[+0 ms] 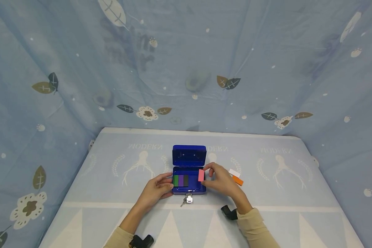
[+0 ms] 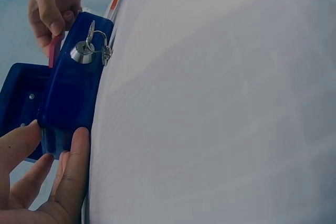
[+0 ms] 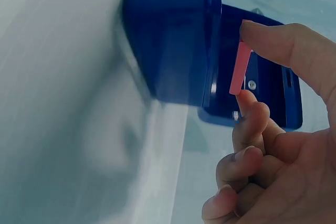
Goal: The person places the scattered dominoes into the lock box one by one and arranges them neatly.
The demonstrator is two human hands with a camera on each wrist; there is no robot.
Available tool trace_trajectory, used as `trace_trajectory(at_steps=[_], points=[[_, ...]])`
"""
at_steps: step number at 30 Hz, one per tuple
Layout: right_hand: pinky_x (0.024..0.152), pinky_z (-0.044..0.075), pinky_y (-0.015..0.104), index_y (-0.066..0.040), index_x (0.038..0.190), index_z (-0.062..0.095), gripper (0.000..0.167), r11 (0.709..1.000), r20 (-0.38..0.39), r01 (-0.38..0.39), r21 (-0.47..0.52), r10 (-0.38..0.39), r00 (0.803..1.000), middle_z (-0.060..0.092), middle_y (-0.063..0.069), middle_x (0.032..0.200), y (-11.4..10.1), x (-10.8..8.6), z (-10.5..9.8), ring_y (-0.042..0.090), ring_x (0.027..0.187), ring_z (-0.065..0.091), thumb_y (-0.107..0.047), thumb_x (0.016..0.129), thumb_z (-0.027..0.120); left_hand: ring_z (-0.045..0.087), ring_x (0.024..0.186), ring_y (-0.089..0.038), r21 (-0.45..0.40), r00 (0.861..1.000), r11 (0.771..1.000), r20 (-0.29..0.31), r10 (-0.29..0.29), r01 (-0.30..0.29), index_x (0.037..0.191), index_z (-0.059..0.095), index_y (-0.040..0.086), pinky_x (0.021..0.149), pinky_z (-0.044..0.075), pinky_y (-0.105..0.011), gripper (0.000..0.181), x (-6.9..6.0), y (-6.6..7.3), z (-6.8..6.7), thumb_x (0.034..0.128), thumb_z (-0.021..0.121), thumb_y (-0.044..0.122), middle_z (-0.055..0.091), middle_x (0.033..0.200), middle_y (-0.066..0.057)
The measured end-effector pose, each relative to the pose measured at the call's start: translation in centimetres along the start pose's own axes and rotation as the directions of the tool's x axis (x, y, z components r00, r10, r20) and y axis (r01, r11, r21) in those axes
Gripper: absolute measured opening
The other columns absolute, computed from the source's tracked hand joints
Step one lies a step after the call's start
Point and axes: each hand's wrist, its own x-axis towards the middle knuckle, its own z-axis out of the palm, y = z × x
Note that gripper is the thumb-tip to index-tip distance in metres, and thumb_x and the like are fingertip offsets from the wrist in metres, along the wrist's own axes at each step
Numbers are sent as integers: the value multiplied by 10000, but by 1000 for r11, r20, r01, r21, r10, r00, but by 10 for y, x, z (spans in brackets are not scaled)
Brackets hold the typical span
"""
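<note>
Right hand (image 1: 220, 179) pinches pink block (image 1: 201, 175) at blue box (image 1: 193, 183), left hand (image 1: 155, 191) spread against its side; green (image 1: 175, 181), purple (image 1: 181, 181), black blocks (image 1: 186, 181) inside, white (image 1: 234, 173) and orange blocks (image 1: 237, 181) outside.

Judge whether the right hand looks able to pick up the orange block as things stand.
Probably not immediately: the right hand is pinching the pink block at the open blue box. Once freed, likely yes, since the orange block lies nearby on the table, in plain sight.
</note>
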Motion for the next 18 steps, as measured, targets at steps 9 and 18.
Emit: trace_trajectory(at_steps=[9,18], points=[[521,327,238,-67,1151,636,462,999,25,45,-21,-44,999,516,36,823,-8,8,15,145,647,425,-169,766,869,631,1074,-270,2,1000,1000,-6,5,-5,1425,506,-13,848,599,-424,545,0,-1,0,916,701,15,577,1236,-230],[554,344,254,-65,1131,648,448,997,34,57,-60,-55,998,491,67,786,-6,13,25,153,682,436,-159,754,870,633,1073,-270,25,1000,1000,-18,-3,4,1421,517,0,843,601,-418,539,1,-1,0,917,708,29,588,1231,-220]])
